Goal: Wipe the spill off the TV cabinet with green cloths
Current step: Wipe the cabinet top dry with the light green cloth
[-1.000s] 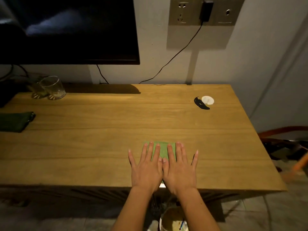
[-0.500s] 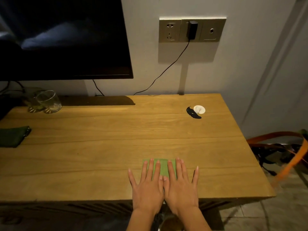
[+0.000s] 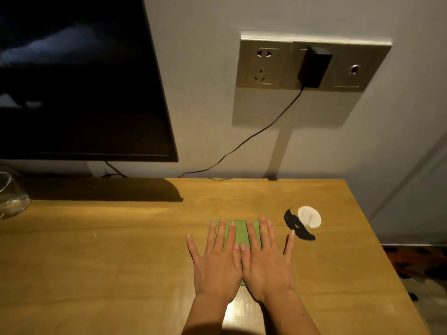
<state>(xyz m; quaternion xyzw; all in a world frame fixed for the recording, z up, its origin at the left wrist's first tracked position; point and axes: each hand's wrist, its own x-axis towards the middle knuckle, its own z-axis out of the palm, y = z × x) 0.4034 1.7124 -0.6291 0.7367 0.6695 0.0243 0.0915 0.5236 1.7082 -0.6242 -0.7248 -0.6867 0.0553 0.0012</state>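
One green cloth point(image 3: 238, 232) is pressed flat on the TV cabinet point(image 3: 121, 250) by two hands, left hand point(image 3: 217, 264) and right hand point(image 3: 264, 264), fingers spread wide. One glass point(image 3: 11, 197) is seen far left.

The cloth point(image 3: 238, 232) lies flat on the table point(image 3: 108, 250), right of centre. Both hands rest side by side on it, left hand point(image 3: 216, 261) touching right hand point(image 3: 264, 262). A disc point(image 3: 309, 216) and a curved strip point(image 3: 297, 226) lie just right of the hands. A television point(image 3: 79, 78) hangs behind at left, a glass point(image 3: 12, 199) below it; a wall socket point(image 3: 312, 65) hangs behind at right.
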